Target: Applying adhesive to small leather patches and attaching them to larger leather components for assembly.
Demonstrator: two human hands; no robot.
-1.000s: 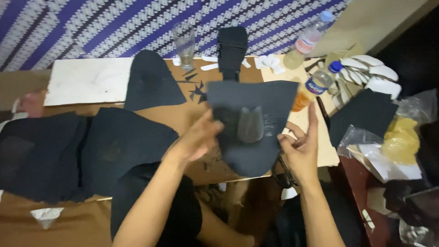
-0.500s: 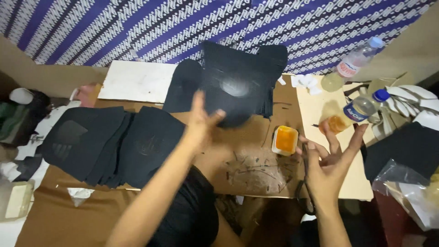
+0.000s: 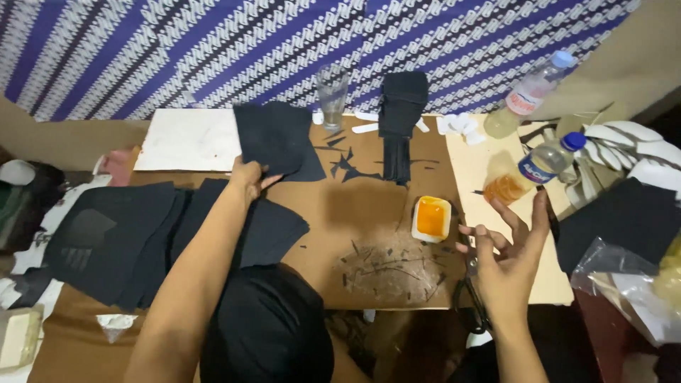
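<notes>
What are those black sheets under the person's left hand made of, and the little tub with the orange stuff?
The black sheet gripped by the left hand looks like thin matte fabric or synthetic leather: it lies flat, without shine, and has cleanly cut edges. The tub looks like pale plastic holding a glossy orange paste, possibly glue.

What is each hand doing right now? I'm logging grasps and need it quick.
Left hand: closed on a black fabric piece.
Right hand: open, fingers spread, holding nothing, above the scissors.
</notes>
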